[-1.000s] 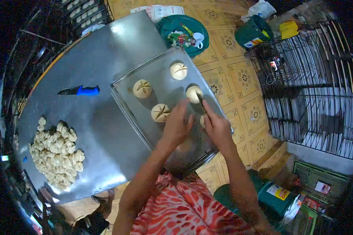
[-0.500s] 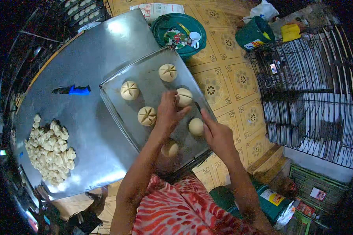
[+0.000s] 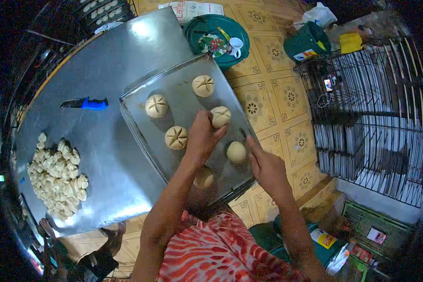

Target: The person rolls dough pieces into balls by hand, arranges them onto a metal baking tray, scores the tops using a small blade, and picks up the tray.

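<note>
My left hand (image 3: 203, 138) reaches over the metal baking tray (image 3: 148, 145), its curled fingers holding the near side of a round dough ball (image 3: 221, 115) scored with crossing cuts. To the right, my right hand (image 3: 269, 171) is closed round a small knife (image 3: 244, 134), mostly hidden and blurred, its dark blade just off that ball. An uncut dough ball (image 3: 236, 152) lies between my hands. Another ball (image 3: 203, 178) is partly covered by my left forearm. Star-shaped cuts mark three other balls: one at the top (image 3: 203, 86), one at the left (image 3: 156, 106) and one in the middle (image 3: 176, 137).
The tray overhangs the metal table (image 3: 103, 155). On the table are a blue-handled knife (image 3: 91, 104) and a heap of dough pieces (image 3: 58, 176). A green basin (image 3: 192, 35) stands beyond the tray; wire racks (image 3: 366, 89) stand right. Another person's arm (image 3: 47, 232) shows lower left.
The knife and my right hand have drawn slightly away from the held ball, which now shows crossing cuts where one line showed before. My left hand stays at it.
</note>
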The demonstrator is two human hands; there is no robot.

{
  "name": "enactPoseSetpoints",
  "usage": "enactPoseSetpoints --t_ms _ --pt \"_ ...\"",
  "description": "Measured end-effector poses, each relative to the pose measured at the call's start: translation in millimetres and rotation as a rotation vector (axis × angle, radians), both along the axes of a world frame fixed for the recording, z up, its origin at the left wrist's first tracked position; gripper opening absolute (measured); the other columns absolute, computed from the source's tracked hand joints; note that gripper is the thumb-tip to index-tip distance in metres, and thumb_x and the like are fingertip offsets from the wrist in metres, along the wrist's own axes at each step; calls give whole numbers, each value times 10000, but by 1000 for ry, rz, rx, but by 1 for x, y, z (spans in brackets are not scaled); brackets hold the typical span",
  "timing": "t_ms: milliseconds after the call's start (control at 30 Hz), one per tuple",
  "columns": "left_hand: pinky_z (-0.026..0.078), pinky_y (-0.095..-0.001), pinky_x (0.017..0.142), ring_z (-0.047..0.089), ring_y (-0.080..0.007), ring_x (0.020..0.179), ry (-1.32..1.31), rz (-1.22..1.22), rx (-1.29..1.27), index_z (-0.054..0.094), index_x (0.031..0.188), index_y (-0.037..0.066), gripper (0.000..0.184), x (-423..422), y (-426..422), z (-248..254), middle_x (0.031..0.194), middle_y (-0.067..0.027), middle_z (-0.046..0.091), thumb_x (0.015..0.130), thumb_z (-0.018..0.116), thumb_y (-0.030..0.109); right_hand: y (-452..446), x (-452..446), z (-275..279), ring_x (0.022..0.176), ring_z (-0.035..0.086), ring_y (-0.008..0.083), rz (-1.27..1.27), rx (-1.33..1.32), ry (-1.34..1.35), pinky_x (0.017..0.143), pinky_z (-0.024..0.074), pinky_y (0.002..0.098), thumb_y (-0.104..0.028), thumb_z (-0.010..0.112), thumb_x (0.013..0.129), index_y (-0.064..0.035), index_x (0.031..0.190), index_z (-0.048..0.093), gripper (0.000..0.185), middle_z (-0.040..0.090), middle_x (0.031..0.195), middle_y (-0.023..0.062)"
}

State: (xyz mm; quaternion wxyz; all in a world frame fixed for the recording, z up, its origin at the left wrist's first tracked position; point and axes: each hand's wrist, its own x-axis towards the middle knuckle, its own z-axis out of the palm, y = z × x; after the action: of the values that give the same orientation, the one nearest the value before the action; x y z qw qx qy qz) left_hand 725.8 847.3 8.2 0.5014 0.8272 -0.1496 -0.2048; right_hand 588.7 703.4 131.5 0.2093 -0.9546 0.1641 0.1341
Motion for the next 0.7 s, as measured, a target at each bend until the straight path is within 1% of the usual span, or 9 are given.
enactPoseSetpoints --t_ms 133,233,400,433,467,533,600,667,700 --pt "529 -507 818 642 -457 1021 -135 -45 -65 517 1260 -4 514 -13 4 -17 1119 -228 612 873 797 185 4 19 -23 716 677 424 -19 17 -250 648 528 501 -147 636 972 -155 1497 539 534 692 868 248" --pt "533 -498 805 653 -455 999 -232 26 -239 506 1299 11 539 -18 3 -15 1096 -232 620 881 789 200 8 40 -45 702 677 431 -12 42 -350 632 529 498 -156 615 982 -148 1489 543 512 688 856 250" --pt "529 -519 805 656 -458 984 -185 -70 -28 554 1251 12 452 -5 5 8 1042 -258 645 891 755 197 24 57 -54 699 676 443 -63 -25 -170 624 543 506 -194 584 1004 -150 1488 535 488 692 834 232" --pt "523 -519 800 654 -463 959 61 -90 12 575 1225 10 406 -2 5 16 999 -275 654 902 734 198 21 50 -49 709 677 448 -65 -47 -131 629 550 510 -209 579 1007 -160 1492 529 489 694 827 228" --pt "523 -519 800 654 -463 959 50 -128 -28 575 1225 10 406 -1 3 10 999 -275 654 902 734 198 14 32 -43 709 677 448 -99 -90 -141 629 550 510 -209 579 1007 -160 1492 529 489 694 827 228" --pt "522 -494 777 656 -445 893 -208 -109 -37 577 1251 18 419 -4 4 -11 959 -260 659 914 733 211 10 -16 -37 699 681 434 95 -66 26 617 559 505 -218 591 997 -197 1495 524 503 696 813 212" --pt "527 -473 777 674 -379 864 -294 -109 -40 577 1295 21 439 -8 12 -12 933 -223 669 930 725 216 19 -38 -11 709 688 421 -57 17 -117 635 564 501 -213 598 987 -210 1501 519 520 700 819 203" --pt "540 -451 799 689 -335 895 -179 -95 37 536 1362 5 522 -30 37 41 950 -194 686 920 739 195 27 -45 -6 720 696 409 -176 126 -279 654 569 496 -209 605 977 -224 1507 513 538 703 826 195" --pt "546 -445 824 689 -335 936 -15 -88 8 510 1391 11 566 -40 54 25 1038 -205 678 905 752 170 28 -46 -12 715 698 395 -142 113 -296 657 571 491 -213 611 974 -218 1522 496 560 703 829 187"
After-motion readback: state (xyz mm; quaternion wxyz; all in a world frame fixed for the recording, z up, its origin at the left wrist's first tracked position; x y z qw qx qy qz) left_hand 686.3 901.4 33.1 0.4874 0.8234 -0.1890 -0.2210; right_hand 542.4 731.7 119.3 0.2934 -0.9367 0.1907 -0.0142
